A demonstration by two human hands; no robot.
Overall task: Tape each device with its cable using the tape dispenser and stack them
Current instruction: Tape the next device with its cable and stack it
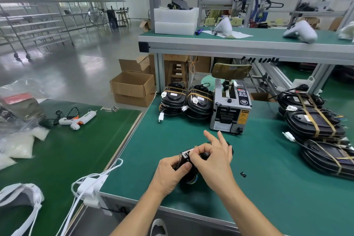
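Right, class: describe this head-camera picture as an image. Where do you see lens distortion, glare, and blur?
Head view: wide-angle distortion bows the upper bench edge and leans the frame posts; window light leaves glare on the grey floor; both hands, left hand and right hand, are slightly soft, as is the device they hold; the tape dispenser is fairly sharp.

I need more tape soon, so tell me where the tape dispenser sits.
In the head view the tape dispenser stands at the far side of the green bench, beyond the hands, right beside the two stacks of taped devices on its left.
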